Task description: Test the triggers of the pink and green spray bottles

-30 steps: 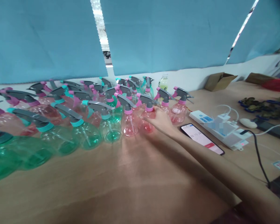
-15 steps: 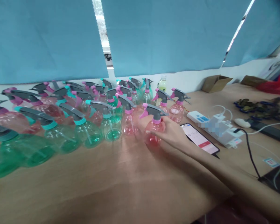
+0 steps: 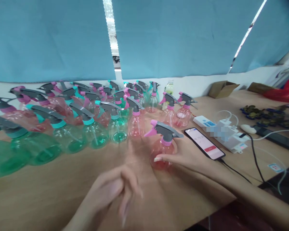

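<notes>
My right hand (image 3: 178,157) is wrapped round the body of a pink spray bottle (image 3: 163,148) with a grey and pink trigger head. The bottle stands roughly upright at the near side of the group, and its far side is partly hidden by my fingers. To the left of it, my left hand (image 3: 115,189) hovers over the table, somewhat blurred, fingers loosely bent and apart with nothing between them. Beyond both hands are several green spray bottles (image 3: 96,136) with turquoise collars, and pink ones such as a nearby pink bottle (image 3: 136,125).
A phone (image 3: 204,144) showing a timer lies to the right, cable attached. Behind it sits a white power strip (image 3: 221,133) with cords. Farther back are a cardboard box (image 3: 223,89), a red plastic bag (image 3: 284,93) and a labelled bottle (image 3: 169,87). A blue curtain (image 3: 159,38) hangs behind.
My right hand has brought the pink spray bottle nearer to me, away from the rows. My left hand has come into view from below.
</notes>
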A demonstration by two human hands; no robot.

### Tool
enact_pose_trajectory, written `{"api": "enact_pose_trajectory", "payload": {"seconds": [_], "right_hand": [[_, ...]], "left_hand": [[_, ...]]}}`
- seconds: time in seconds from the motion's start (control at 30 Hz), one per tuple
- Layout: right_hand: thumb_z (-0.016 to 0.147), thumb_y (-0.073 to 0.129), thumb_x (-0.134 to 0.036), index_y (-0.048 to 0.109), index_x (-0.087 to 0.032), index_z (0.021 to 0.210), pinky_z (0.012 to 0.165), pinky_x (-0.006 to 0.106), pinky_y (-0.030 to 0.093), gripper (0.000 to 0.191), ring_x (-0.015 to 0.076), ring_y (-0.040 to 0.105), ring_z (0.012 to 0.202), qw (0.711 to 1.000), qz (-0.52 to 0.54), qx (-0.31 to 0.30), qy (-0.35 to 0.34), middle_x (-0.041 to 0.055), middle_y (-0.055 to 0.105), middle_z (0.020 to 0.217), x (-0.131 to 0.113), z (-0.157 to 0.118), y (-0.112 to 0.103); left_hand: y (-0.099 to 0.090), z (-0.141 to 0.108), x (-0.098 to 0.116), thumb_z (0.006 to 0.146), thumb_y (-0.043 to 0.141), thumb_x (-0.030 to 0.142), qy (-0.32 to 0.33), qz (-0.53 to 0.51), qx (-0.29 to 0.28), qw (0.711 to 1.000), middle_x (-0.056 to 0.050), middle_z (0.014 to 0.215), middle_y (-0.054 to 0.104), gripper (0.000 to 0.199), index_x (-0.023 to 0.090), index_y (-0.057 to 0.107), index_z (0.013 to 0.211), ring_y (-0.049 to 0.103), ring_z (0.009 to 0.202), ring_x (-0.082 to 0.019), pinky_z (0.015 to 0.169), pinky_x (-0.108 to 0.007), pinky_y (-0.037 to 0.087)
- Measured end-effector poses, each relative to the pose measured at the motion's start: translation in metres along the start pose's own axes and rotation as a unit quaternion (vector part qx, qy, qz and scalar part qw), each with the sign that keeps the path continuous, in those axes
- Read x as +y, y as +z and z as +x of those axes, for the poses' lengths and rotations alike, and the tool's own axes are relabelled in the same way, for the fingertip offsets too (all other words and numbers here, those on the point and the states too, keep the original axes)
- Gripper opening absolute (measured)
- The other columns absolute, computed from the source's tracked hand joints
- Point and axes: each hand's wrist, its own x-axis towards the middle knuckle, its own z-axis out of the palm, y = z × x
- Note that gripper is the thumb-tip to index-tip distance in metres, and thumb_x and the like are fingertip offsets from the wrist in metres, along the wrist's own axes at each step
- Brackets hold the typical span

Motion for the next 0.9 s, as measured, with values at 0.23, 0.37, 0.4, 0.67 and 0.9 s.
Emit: {"api": "enact_pose_trajectory", "payload": {"seconds": [0.23, 0.37, 0.4, 0.67, 0.9], "right_hand": [[0.070, 0.072, -0.037, 0.046, -0.033, 0.127, 0.094, 0.040, 0.046, 0.063, 0.0219, 0.058, 0.110, 0.967, 0.241, -0.076, -0.020, 0.0015, 0.059, 0.125, 0.021, 0.028, 0.003], [0.065, 0.072, -0.028, 0.052, -0.027, 0.111, 0.073, 0.033, 0.050, 0.050, 0.0177, 0.062, 0.082, 0.963, 0.267, -0.042, -0.015, 0.0002, 0.063, 0.100, 0.011, 0.040, 0.010], [0.067, 0.068, -0.025, 0.053, -0.025, 0.105, 0.069, 0.031, 0.049, 0.041, 0.0159, 0.060, 0.076, 0.965, 0.263, -0.020, -0.014, -0.0013, 0.062, 0.091, 0.006, 0.040, 0.013], [0.064, 0.051, -0.023, 0.053, -0.024, 0.075, 0.057, 0.031, 0.044, 0.012, 0.0167, 0.051, 0.062, 0.977, 0.156, 0.112, 0.088, -0.0023, 0.053, 0.068, -0.006, 0.030, 0.023], [0.061, 0.051, -0.025, 0.052, -0.025, 0.068, 0.055, 0.033, 0.047, 0.007, 0.0172, 0.049, 0.058, 0.977, 0.134, 0.121, 0.115, -0.0013, 0.053, 0.064, -0.007, 0.031, 0.023]], "left_hand": [[-0.003, 0.106, 0.048, 0.089, 0.046, 0.041, 0.000, 0.144, 0.079, 0.986, 0.004, 0.062, 0.050, 0.024, 0.020, 0.056, 0.083, 0.053, 0.058, -0.014, 0.050, -0.022, 0.039], [-0.003, 0.106, 0.030, 0.092, 0.044, 0.035, 0.038, 0.264, 0.055, 0.962, 0.003, 0.070, 0.057, 0.018, 0.020, 0.055, 0.089, 0.057, 0.062, -0.014, 0.057, -0.024, 0.042], [-0.002, 0.107, 0.029, 0.092, 0.044, 0.033, 0.050, 0.291, 0.054, 0.954, 0.003, 0.070, 0.058, 0.017, 0.021, 0.055, 0.089, 0.057, 0.063, -0.014, 0.059, -0.025, 0.042], [0.002, 0.109, 0.022, 0.091, 0.042, 0.023, 0.140, 0.437, 0.071, 0.886, -0.006, 0.094, 0.059, 0.017, 0.019, 0.058, 0.097, 0.057, 0.087, -0.022, 0.076, -0.036, 0.046], [0.004, 0.106, 0.014, 0.091, 0.043, 0.026, 0.137, 0.584, 0.060, 0.798, -0.018, 0.129, 0.049, 0.036, 0.013, 0.055, 0.123, 0.047, 0.118, -0.032, 0.091, -0.048, 0.044]]}}
